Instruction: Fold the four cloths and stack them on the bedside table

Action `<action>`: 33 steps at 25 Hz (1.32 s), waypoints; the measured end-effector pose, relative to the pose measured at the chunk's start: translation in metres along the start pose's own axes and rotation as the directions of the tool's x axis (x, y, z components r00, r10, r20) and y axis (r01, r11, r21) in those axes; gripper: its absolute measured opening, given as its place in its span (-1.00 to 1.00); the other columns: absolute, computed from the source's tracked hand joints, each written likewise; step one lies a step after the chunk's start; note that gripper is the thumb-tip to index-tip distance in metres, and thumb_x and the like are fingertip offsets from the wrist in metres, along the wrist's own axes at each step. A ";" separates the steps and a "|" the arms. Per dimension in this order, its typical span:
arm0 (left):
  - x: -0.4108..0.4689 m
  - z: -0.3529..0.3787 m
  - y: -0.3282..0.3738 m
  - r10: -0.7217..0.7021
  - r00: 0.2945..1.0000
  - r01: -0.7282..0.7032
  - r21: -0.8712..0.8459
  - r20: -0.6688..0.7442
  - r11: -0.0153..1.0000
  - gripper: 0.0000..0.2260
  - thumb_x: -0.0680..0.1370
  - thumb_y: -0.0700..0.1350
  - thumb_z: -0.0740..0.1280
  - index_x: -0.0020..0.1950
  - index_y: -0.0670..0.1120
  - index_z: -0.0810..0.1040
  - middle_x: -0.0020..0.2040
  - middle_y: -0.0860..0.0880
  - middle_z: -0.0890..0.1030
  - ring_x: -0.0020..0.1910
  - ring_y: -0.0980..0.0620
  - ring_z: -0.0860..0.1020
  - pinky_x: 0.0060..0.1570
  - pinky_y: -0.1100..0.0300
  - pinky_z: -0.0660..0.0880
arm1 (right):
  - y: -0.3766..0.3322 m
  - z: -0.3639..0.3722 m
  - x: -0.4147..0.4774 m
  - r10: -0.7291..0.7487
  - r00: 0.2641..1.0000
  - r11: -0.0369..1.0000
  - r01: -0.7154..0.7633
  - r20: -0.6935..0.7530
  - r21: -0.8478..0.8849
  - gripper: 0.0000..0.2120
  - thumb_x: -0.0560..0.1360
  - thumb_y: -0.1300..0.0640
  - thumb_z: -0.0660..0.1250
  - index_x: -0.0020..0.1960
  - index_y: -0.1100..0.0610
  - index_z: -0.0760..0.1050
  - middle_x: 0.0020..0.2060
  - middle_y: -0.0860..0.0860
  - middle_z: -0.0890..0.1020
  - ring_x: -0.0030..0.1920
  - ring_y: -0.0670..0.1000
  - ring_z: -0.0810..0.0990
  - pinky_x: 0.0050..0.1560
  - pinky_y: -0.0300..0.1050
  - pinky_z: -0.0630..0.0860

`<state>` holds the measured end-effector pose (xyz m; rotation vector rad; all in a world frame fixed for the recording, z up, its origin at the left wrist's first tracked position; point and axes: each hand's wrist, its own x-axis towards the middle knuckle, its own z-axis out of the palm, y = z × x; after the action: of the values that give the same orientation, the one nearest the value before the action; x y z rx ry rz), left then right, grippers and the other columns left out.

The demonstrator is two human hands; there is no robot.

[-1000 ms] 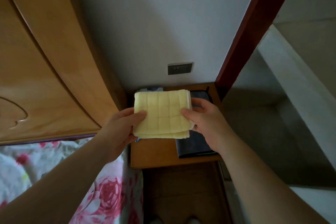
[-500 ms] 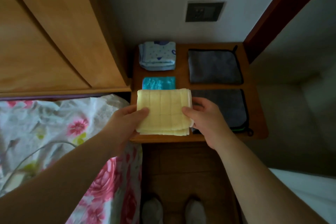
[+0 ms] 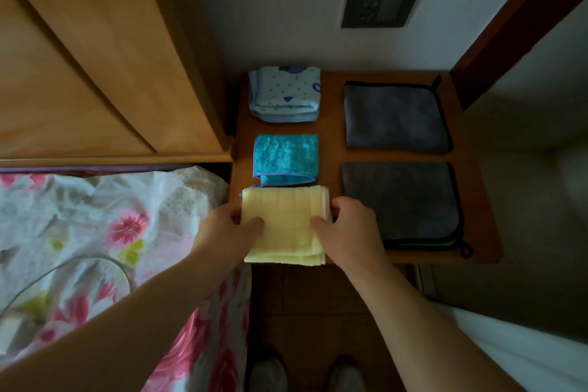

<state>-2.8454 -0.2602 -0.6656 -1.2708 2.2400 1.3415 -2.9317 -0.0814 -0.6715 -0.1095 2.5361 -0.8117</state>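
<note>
step: placing folded yellow cloth (image 3: 284, 226) on worktop (image 3: 331, 149) near-left | left hand (image 3: 222, 232) + right hand (image 3: 346, 229) pinching cloth sides | risk: overhangs near edge, may slip off on release

No readable text, label, brand or number. Pale blue cloth (image 3: 284, 92), well beyond held yellow cloth (image 3: 284, 229): printed dots, small shapes, no letters made out. Wall socket (image 3: 380, 6), farther beyond grip, to right: face too dim to read.

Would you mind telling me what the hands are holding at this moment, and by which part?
The folded pale-yellow terry cloth: the left hand pinches its left edge, the right hand its right edge, thumbs on top.
</note>
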 end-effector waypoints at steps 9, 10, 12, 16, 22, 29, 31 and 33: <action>0.016 -0.003 -0.006 0.002 1.000 -0.004 -0.116 -0.019 0.993 -0.71 0.50 0.09 0.47 0.19 0.05 0.59 0.02 0.06 0.67 -0.06 -0.01 0.67 -0.16 0.00 0.64 | -0.002 -0.014 -0.009 -0.082 0.993 0.996 0.085 -0.082 0.024 -0.77 0.58 -0.01 0.43 0.20 0.04 0.59 -0.02 -0.13 0.63 -0.02 -0.12 0.64 -0.01 -0.13 0.67; 0.017 -0.006 -0.003 0.009 0.999 -0.013 -0.103 -0.040 0.995 -0.69 0.53 0.10 0.44 0.21 0.04 0.57 0.03 0.05 0.66 -0.07 0.00 0.66 -0.20 0.04 0.61 | 0.001 -0.020 -0.012 -0.089 0.990 0.995 0.094 -0.110 0.038 -0.78 0.59 0.00 0.43 0.20 0.04 0.60 -0.01 -0.14 0.61 -0.02 -0.15 0.62 -0.02 -0.19 0.64; 0.021 -0.010 0.004 0.040 0.996 -0.047 -0.085 -0.085 0.995 -0.69 0.58 0.11 0.39 0.26 0.01 0.53 0.06 0.04 0.66 -0.06 0.00 0.65 -0.17 0.06 0.58 | 0.008 -0.034 -0.012 -0.077 0.984 0.994 0.089 -0.163 0.063 -0.76 0.60 0.00 0.41 0.24 0.03 0.59 0.05 -0.13 0.62 -0.01 -0.19 0.58 -0.08 -0.33 0.55; 0.036 -0.008 0.028 0.145 0.982 -0.150 -0.030 -0.117 0.988 -0.56 0.56 0.21 0.36 0.34 0.01 0.49 0.14 -0.03 0.64 0.05 -0.11 0.64 -0.15 0.06 0.54 | 0.032 -0.065 0.011 -0.017 0.976 0.993 0.042 -0.219 0.111 -0.71 0.61 0.02 0.41 0.30 0.06 0.58 0.11 -0.09 0.65 0.01 -0.19 0.58 -0.19 -0.45 0.38; 0.087 0.014 0.079 0.072 0.992 -0.083 -0.101 -0.104 0.991 -0.67 0.53 0.16 0.49 0.11 -0.06 0.63 -0.05 -0.04 0.70 -0.14 -0.03 0.68 -0.29 0.19 0.53 | 0.064 -0.106 0.058 0.008 0.972 0.963 0.056 -0.235 0.264 -0.72 0.58 0.08 0.46 0.27 0.08 0.59 0.10 -0.08 0.65 0.11 -0.07 0.63 0.10 -0.14 0.58; 0.114 0.028 0.084 -0.168 0.978 0.131 -0.256 -0.127 0.958 -0.60 0.47 -0.01 0.60 0.20 -0.11 0.58 0.06 -0.12 0.66 0.06 -0.20 0.65 0.17 -0.17 0.62 | 0.121 -0.143 0.101 0.118 0.966 0.955 -0.046 -0.231 0.293 -0.51 0.54 0.06 0.50 0.43 0.10 0.49 0.30 0.03 0.57 0.33 0.09 0.55 0.33 0.13 0.56; 0.118 0.032 0.087 -0.202 0.967 0.158 -0.257 -0.153 0.953 -0.69 0.51 -0.02 0.57 0.14 -0.05 0.55 -0.03 -0.05 0.60 0.06 -0.18 0.62 0.18 -0.17 0.62 | 0.128 -0.142 0.109 0.142 0.973 0.929 -0.067 -0.182 0.365 -0.52 0.54 0.08 0.51 0.41 0.09 0.51 0.30 0.02 0.59 0.31 0.08 0.57 0.33 0.16 0.57; 0.121 0.037 0.089 -0.236 0.951 0.175 -0.284 -0.198 0.943 -0.78 0.54 -0.06 0.54 0.07 -0.04 0.55 -0.09 -0.03 0.57 0.02 -0.18 0.61 0.15 -0.15 0.63 | 0.132 -0.140 0.114 0.134 0.980 0.923 -0.068 -0.151 0.379 -0.54 0.53 0.09 0.52 0.40 0.09 0.53 0.30 0.03 0.60 0.30 0.09 0.58 0.31 0.15 0.58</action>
<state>-2.9945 -0.2793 -0.7026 -1.7833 2.0402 1.5160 -3.0880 0.0768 -0.6938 0.2246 2.4671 -1.2929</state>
